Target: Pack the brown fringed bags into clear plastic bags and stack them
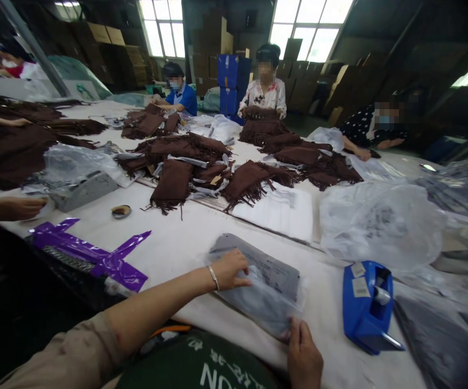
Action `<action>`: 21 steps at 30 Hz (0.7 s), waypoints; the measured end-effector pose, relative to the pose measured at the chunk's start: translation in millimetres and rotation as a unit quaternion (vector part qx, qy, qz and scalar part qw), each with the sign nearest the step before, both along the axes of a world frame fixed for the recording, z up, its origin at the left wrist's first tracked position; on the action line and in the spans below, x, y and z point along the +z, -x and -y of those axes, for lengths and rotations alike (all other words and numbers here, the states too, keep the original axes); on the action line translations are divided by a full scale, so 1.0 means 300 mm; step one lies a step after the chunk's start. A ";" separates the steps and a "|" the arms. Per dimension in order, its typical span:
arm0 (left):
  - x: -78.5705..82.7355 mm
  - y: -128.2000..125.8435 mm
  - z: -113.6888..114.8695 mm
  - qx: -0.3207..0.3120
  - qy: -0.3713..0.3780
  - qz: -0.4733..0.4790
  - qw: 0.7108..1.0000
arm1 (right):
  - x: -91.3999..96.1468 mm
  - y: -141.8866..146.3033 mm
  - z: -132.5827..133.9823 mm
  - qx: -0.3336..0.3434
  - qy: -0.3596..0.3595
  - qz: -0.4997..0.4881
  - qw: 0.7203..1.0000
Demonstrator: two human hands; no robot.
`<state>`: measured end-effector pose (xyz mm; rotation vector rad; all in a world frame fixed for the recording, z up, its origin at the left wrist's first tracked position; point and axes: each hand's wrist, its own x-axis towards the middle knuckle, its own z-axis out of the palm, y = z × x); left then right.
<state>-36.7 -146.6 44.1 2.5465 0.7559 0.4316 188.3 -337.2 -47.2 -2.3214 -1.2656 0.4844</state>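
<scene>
A grey garment sealed in a clear plastic bag (264, 283) lies on the white table (185, 243) right in front of me. My left hand (231, 268) presses on the bag's left edge with curled fingers; a thin bracelet sits on that wrist. My right hand (303, 354) pinches the bag's near right corner. A blue tape dispenser (367, 305) stands just to the right of the bag.
Brown fringed garments (173, 183) lie in piles across the middle of the table. Heaps of clear plastic bags (380, 221) sit at right. Purple tape strips (92, 254) lie at left near another person's hand (17, 208). Three people sit at the far side.
</scene>
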 end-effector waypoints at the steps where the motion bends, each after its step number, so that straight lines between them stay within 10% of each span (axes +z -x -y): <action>1: -0.022 -0.030 0.009 0.010 -0.001 -0.001 1.000 | 0.006 0.003 0.002 -0.001 -0.005 -0.002 1.000; 10: -0.123 -0.046 0.037 0.038 -0.016 0.050 0.998 | 0.112 -0.022 -0.027 -0.019 0.032 -0.055 0.998; 21: -0.137 -0.056 0.035 0.065 0.002 0.086 0.994 | 0.142 -0.137 -0.022 -0.088 -0.102 -0.235 0.963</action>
